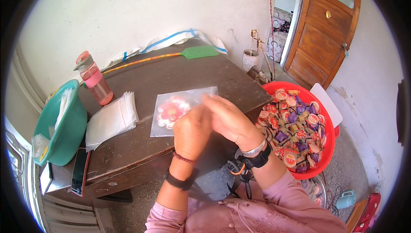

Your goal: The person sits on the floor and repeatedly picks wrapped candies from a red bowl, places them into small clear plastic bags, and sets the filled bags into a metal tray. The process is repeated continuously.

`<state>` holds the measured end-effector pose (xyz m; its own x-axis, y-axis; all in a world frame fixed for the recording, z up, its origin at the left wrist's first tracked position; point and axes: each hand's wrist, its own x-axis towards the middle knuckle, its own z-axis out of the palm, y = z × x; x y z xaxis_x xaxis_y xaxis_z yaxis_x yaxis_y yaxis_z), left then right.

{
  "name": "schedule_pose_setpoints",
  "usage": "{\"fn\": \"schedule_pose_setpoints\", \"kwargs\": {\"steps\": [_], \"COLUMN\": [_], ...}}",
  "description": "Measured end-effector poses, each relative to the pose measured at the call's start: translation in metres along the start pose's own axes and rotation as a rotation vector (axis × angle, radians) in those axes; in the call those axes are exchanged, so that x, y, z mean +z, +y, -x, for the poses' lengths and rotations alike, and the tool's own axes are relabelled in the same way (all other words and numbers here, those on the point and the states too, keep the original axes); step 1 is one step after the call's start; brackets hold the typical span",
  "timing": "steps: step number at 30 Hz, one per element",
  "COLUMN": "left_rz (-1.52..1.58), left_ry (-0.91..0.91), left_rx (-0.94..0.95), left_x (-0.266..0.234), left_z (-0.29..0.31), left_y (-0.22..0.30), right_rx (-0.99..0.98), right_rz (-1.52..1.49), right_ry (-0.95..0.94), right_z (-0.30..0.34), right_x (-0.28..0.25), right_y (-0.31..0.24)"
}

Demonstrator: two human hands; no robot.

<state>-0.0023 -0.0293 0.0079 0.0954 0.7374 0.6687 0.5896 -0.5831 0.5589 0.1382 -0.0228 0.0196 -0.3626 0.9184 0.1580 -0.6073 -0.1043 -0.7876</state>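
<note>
Meeting over the right side of the clear bag (pixel 195 95), head view: left hand (pixel 192 126), fingers curled, tips hidden; right hand (pixel 229 119), fingers extended, together. Cannot tell whether either grips anything. Bag lies on brown table (pixel 143 81), pink-and-white cluster (pixel 172 112) visible at its left. Left of bag: flat bag stack (pixel 112 120). Right: red basin (pixel 330 136), wrapped pieces (pixel 293 126).

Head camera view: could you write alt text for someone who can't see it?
A person's left hand and right hand meet at the right side of a translucent bag showing a pink flower shape, on a worn brown table. At left are a pink bottle, stacked translucent bags and a teal basin; at right, a red basin of wrapped pieces.
</note>
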Motion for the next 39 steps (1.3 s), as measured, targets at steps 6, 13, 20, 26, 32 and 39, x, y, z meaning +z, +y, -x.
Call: {"fn": "schedule_pose_setpoints", "kwargs": {"steps": [6,13,20,26,32,39], "left_rz": [0.042,0.092,0.129,0.092,0.029,-0.033], "left_ry": [-0.011,-0.051,-0.142,-0.177,-0.209,-0.195], "left_rx": [-0.039,-0.096,-0.153,-0.098,-0.187,-0.125], "left_x": [-0.002,0.000,-0.003,0.004,0.003,0.004], "left_z": [-0.001,-0.003,-0.007,-0.007,-0.007,-0.008], "left_y": [0.001,0.002,-0.007,-0.015,-0.007,-0.010], "right_rx": [0.022,0.040,-0.021,-0.190,0.109,0.263], "right_rz": [-0.151,-0.079,0.122,0.381,0.851,1.583], "right_ry": [-0.063,-0.058,0.163,0.456,0.944,0.599], "right_z": [-0.011,-0.004,0.043,0.135,0.222,0.277], "right_x": [-0.002,0.000,-0.026,-0.113,-0.231,-0.320], "right_y": [0.006,0.000,-0.037,-0.096,-0.096,-0.027]}}
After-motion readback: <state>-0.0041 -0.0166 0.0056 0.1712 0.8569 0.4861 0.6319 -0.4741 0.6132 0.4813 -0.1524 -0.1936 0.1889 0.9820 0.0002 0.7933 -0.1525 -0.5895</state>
